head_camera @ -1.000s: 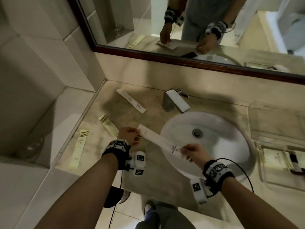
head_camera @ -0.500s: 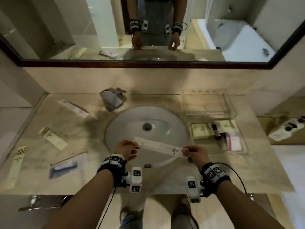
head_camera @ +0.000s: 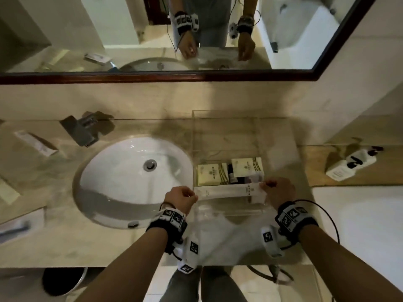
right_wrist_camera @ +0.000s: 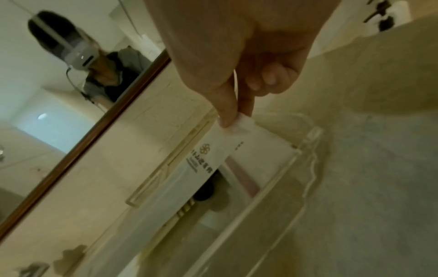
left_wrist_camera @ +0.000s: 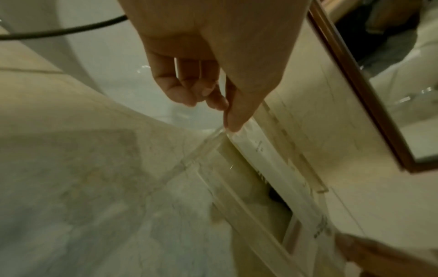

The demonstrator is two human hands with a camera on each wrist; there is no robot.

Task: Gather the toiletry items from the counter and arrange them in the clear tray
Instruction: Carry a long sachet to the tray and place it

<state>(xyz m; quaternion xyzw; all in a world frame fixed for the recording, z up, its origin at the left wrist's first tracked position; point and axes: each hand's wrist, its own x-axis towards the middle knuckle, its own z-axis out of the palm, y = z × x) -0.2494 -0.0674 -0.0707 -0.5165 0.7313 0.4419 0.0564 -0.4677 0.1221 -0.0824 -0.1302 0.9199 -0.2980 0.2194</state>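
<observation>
While the left hand (head_camera: 182,198) and right hand (head_camera: 278,191) each pinch 1 end in their fingers (right_wrist_camera: 226,110), the packet (head_camera: 229,191) spans the tray (head_camera: 226,212) crosswise, just above its near compartment.

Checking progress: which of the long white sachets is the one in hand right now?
The long white sachet held over the clear tray, left hand and right hand pinching its ends; the other one lies left of the tap.

Both forearms bare, no sleeves. Left wrist band (head_camera: 168,221) and right wrist band (head_camera: 293,219): black, faced with white square-coded marker tiles. White camera pod (head_camera: 270,241) below each. Thin black cable (head_camera: 327,214) loops from right band. Grey trousers (head_camera: 202,286).
</observation>
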